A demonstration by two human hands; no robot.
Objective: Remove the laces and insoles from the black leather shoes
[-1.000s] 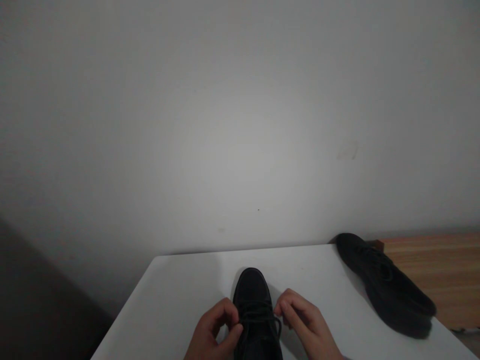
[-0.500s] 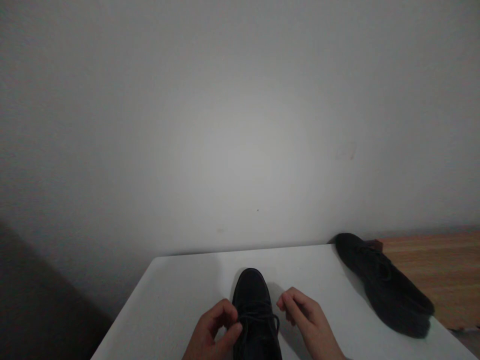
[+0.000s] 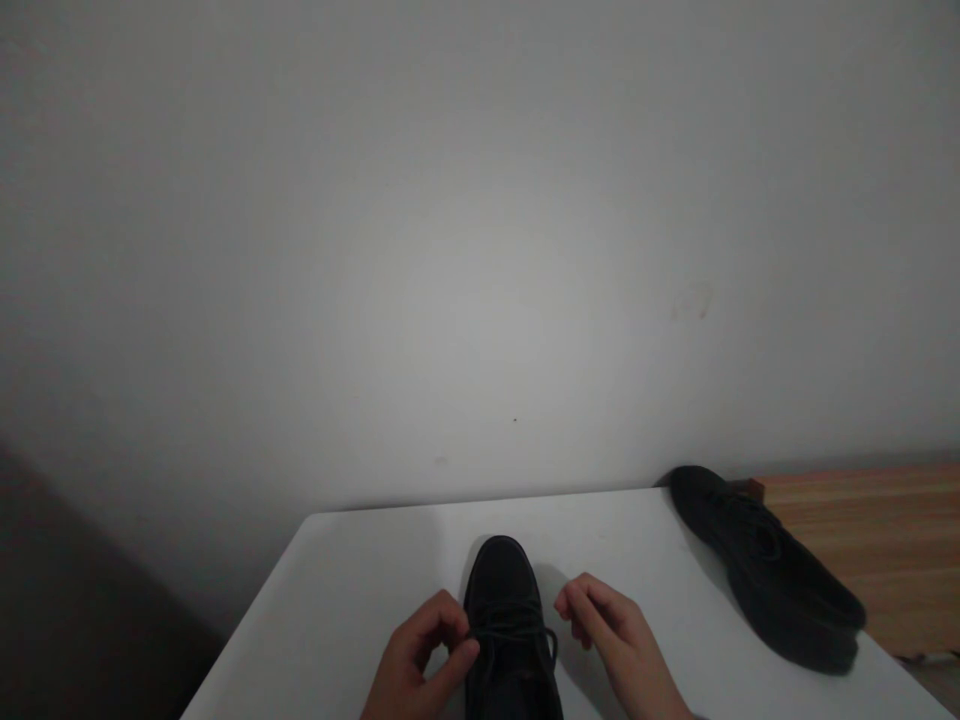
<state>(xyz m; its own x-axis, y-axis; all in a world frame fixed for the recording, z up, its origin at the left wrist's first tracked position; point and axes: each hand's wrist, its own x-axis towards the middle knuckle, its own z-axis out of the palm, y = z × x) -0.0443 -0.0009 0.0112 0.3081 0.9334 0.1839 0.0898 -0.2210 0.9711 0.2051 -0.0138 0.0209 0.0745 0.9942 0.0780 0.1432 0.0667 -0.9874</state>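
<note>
A black lace-up shoe (image 3: 504,585) stands on the white table (image 3: 352,590), toe pointing away from me, its heel cut off by the bottom edge. My left hand (image 3: 420,660) is at the shoe's left side, thumb and forefinger pinched on a black lace (image 3: 517,635). My right hand (image 3: 615,650) hovers just right of the shoe with its fingers curled, fingertips close together and a little apart from the laces. Whether it holds a lace end I cannot make out.
A second black shoe (image 3: 765,565) lies at the table's right edge, toe toward the wall. A wooden surface (image 3: 877,540) lies beyond it on the right. A plain grey wall (image 3: 480,250) rises behind the table. Dark floor shows at the left.
My right hand has drawn slightly away from the laces to the right. The left hand stays pinched at the laces and has shifted a little downward.
</note>
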